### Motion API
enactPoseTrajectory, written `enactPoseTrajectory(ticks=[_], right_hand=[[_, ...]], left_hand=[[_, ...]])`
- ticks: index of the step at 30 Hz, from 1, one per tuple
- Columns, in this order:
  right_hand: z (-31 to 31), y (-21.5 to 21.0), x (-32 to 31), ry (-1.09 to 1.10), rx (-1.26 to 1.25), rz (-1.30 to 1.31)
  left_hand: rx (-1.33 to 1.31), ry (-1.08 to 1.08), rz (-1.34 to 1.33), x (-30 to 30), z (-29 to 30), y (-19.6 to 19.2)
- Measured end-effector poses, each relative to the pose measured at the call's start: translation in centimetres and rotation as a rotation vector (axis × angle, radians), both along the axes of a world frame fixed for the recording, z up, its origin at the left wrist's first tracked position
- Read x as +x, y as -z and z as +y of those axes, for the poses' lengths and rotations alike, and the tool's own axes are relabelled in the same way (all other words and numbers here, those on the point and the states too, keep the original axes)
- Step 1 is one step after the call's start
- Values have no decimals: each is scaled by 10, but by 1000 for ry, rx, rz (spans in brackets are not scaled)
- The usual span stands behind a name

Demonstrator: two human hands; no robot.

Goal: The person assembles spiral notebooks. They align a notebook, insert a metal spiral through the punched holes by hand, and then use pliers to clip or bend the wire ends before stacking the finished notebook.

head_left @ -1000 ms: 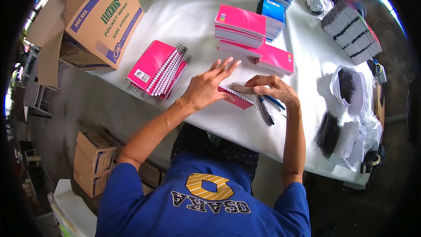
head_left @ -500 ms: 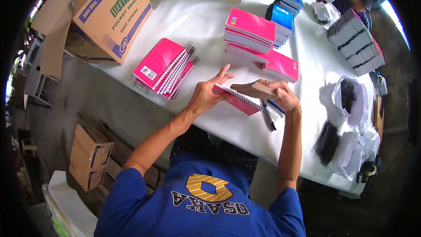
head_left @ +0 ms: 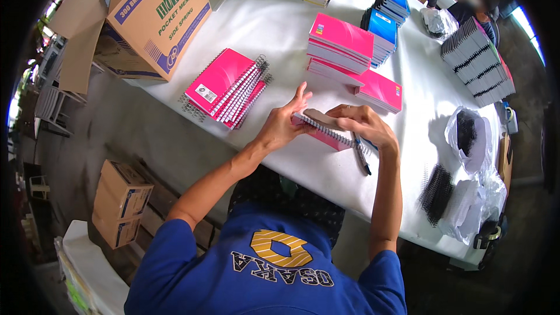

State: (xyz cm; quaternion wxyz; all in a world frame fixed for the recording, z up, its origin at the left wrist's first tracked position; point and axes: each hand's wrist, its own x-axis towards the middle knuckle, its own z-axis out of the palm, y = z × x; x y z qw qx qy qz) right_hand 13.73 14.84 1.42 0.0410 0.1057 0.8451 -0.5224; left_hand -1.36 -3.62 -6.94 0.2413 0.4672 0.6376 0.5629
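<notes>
My left hand (head_left: 287,118) grips a small pink notebook (head_left: 333,140) at its left end, thumb and fingers closed on it, with one finger raised. A spiral wire (head_left: 335,132) runs along the notebook's upper edge and sticks out in a loose coil at the right end. Bent fingers of my right hand (head_left: 370,128) close on the notebook's brown board cover (head_left: 322,119), which is tilted up behind the wire; their tips are partly hidden. Just under my right hand, a dark pen-like tool (head_left: 363,160) lies on the white table (head_left: 291,172).
Wire-bound pink notebooks (head_left: 224,84) lie fanned to the left, near a large open carton (head_left: 160,17). Pink stacks (head_left: 341,38) and blue notebooks (head_left: 382,26) stand beyond my hands. At right are white-paged stacks (head_left: 475,58), black wire coils (head_left: 436,192) and plastic bags (head_left: 466,198).
My right hand has turned and moved left over the notebook, its fingers now lower on the brown cover. That cover has tipped closer to the wire. My left hand keeps its hold.
</notes>
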Motion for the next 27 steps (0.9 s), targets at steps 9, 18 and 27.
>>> enactPoseTrajectory(ticks=[9,18,27], right_hand=[[-2,8,-7,20,113,18],[15,-18,75,328,226,152],[-46,54,96,657,988,156]], left_hand=[[-12,43,-99,-6,-2,1],[-126,456,-407,-29,-10,-11],[-63,361,-160,-17,-14,-14]])
